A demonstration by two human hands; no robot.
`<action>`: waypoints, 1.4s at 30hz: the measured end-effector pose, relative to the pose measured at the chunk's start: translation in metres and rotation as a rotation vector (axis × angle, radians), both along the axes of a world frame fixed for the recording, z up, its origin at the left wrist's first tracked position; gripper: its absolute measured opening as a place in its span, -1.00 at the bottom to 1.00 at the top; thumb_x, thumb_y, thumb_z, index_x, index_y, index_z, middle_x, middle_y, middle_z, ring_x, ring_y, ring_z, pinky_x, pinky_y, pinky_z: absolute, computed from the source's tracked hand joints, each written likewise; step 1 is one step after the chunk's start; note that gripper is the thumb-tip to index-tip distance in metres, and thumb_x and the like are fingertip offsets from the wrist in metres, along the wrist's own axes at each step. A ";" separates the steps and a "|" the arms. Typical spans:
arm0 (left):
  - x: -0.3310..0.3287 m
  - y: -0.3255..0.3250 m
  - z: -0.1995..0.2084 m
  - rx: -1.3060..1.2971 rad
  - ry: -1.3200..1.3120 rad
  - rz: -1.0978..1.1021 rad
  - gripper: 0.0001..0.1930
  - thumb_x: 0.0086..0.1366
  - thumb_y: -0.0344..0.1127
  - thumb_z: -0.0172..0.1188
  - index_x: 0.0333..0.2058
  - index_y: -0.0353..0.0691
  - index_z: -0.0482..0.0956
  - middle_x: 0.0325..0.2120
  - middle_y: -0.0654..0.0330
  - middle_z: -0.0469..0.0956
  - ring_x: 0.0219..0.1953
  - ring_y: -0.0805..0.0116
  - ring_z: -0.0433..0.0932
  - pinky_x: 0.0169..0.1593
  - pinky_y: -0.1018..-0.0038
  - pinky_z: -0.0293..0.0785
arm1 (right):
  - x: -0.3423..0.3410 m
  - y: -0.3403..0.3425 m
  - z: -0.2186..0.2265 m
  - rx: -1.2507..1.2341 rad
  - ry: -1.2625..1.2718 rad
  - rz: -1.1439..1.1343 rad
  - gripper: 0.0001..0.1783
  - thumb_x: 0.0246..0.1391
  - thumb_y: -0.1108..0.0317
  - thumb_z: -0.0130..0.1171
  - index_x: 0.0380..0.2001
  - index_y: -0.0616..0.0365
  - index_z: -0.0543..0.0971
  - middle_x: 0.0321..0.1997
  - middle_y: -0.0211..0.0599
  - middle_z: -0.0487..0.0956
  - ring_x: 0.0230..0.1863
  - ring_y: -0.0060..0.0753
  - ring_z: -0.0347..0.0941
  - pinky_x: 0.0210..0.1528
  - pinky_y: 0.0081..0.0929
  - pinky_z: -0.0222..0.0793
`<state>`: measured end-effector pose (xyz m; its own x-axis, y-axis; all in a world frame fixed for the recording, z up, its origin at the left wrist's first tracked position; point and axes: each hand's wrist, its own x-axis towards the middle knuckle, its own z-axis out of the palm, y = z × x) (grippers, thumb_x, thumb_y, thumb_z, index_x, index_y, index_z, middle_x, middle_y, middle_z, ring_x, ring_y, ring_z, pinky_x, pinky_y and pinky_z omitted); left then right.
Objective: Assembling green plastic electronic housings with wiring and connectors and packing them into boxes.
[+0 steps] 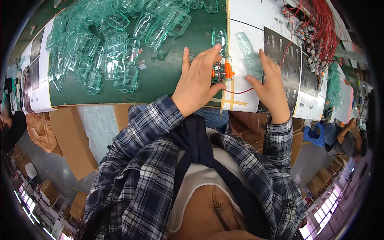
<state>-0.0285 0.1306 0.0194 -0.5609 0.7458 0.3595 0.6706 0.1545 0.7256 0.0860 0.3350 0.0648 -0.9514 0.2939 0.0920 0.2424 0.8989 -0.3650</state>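
Observation:
A clear green-tinted plastic casing (219, 37) with orange gears (228, 69) inside lies at the edge of the green mat. My left hand (196, 80) holds it from the left, thumb at the near end and forefinger farther up; its other fingers stretch out. A red wire (240, 93) runs from the casing's near end toward my right hand (271, 82). Between that hand's thumb and fingers is another clear plastic shell (247, 47), smeared by motion over the white paper. The exact contact of the fingertips on it is hard to see.
Many clear plastic shells (120, 60) are heaped on the green mat (160, 86) to the left. At the far right lie small motors (314, 60) with bundled red wires (322, 20). Printed black sheets (282, 52) cover the right side. Another person (352, 140) sits at right.

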 end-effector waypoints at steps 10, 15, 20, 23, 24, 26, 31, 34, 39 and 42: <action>0.002 0.005 -0.010 0.147 -0.203 0.047 0.00 -0.09 -0.60 0.29 0.31 -0.31 -0.12 0.18 -0.15 0.17 0.21 -0.13 0.24 0.28 0.08 0.19 | -0.033 -0.081 -0.003 0.098 0.180 -0.060 -0.29 -0.31 0.10 0.49 -0.07 0.15 0.45 -0.02 -0.22 0.52 -0.09 -0.09 0.44 -0.19 -0.23 0.29; -0.003 0.001 -0.004 0.095 -0.098 -0.037 0.13 -0.08 -0.66 0.33 0.35 -0.15 -0.27 0.26 -0.15 -0.01 0.18 -0.06 0.35 0.08 0.26 0.49 | -0.038 -0.074 -0.013 0.066 0.147 -0.021 -0.27 -0.35 0.11 0.51 -0.09 0.15 0.42 -0.03 -0.21 0.52 -0.09 -0.13 0.44 -0.16 -0.18 0.23; -0.003 -0.011 0.017 0.161 -0.927 0.048 -0.17 0.08 -0.35 0.41 0.25 -0.30 0.12 0.12 -0.02 0.32 0.14 0.21 0.36 0.12 0.33 0.39 | -0.037 -0.076 -0.011 -0.070 0.456 0.094 -0.29 -0.40 0.18 0.53 -0.13 0.16 0.42 -0.01 -0.15 0.52 -0.08 -0.06 0.44 -0.01 -0.18 0.26; -0.013 -0.015 0.035 0.210 -1.097 -0.125 -0.44 0.11 -0.29 0.39 0.04 -0.39 0.42 -0.22 0.12 0.56 -0.18 0.32 0.54 -0.09 0.41 0.49 | -0.040 -0.081 0.018 -0.038 0.511 0.172 -0.28 -0.43 0.23 0.54 -0.12 0.16 0.43 0.01 -0.12 0.52 -0.09 0.00 0.45 0.04 -0.17 0.29; -0.014 -0.015 0.045 0.279 -1.053 -0.105 -0.53 0.11 -0.31 0.38 -0.04 -0.40 0.49 -0.33 0.15 0.60 -0.27 0.32 0.57 -0.16 0.42 0.50 | -0.039 -0.080 0.028 -0.289 0.452 0.138 -0.31 -0.39 0.25 0.53 -0.11 0.18 0.46 -0.01 -0.13 0.55 -0.07 -0.04 0.46 0.12 -0.16 0.24; -0.020 -0.026 0.064 0.064 -0.500 -0.009 -0.59 0.01 -0.52 0.30 -0.08 -0.30 0.54 -0.27 -0.02 0.58 -0.22 0.12 0.59 -0.14 0.36 0.50 | -0.042 -0.076 0.040 -0.476 0.430 0.207 -0.38 -0.33 0.27 0.50 -0.11 0.20 0.54 -0.07 -0.17 0.60 -0.03 -0.16 0.50 0.26 -0.10 0.15; -0.036 -0.020 0.097 0.063 -0.554 -0.103 -0.56 0.02 -0.44 0.37 -0.06 -0.27 0.55 -0.29 0.09 0.59 -0.26 0.27 0.58 -0.18 0.40 0.50 | -0.052 -0.065 0.053 -0.747 0.487 0.223 -0.32 -0.08 0.12 0.42 0.05 0.29 0.48 0.03 -0.16 0.57 0.06 -0.28 0.49 0.30 -0.12 0.13; -0.104 -0.004 0.099 0.110 -0.824 -0.234 -0.42 0.13 -0.28 0.40 0.10 -0.36 0.43 -0.19 0.18 0.57 -0.11 0.40 0.53 -0.05 0.52 0.48 | -0.100 -0.044 0.041 -0.786 0.466 0.251 -0.31 0.22 0.09 0.15 0.24 0.37 0.28 0.19 -0.08 0.47 0.19 -0.24 0.40 0.20 -0.38 0.28; -0.277 0.024 0.162 0.270 -0.433 -0.077 -0.46 0.09 0.02 0.40 -0.17 -0.38 0.60 -0.32 0.19 0.59 -0.32 0.49 0.47 -0.17 0.52 0.40 | -0.141 0.038 0.036 -0.345 0.142 0.194 -0.72 0.24 0.34 0.07 -0.03 0.17 0.58 -0.07 -0.08 0.62 -0.07 -0.24 0.58 -0.02 -0.43 0.44; -0.389 0.011 0.161 0.181 -0.595 0.212 -0.72 0.29 -0.23 0.22 -0.08 -0.22 0.59 -0.14 0.25 0.64 -0.09 0.42 0.56 -0.14 0.46 0.44 | -0.156 0.080 0.046 0.057 0.384 0.058 -0.81 0.17 0.34 0.12 -0.21 0.10 0.65 -0.40 -0.26 0.60 -0.35 -0.16 0.52 -0.31 -0.30 0.35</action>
<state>-0.4180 0.1421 0.1808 -0.8307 0.5543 0.0520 0.1153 0.0800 0.9901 -0.0700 0.4146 0.1104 -0.8596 0.2246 0.4589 0.0460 0.9286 -0.3683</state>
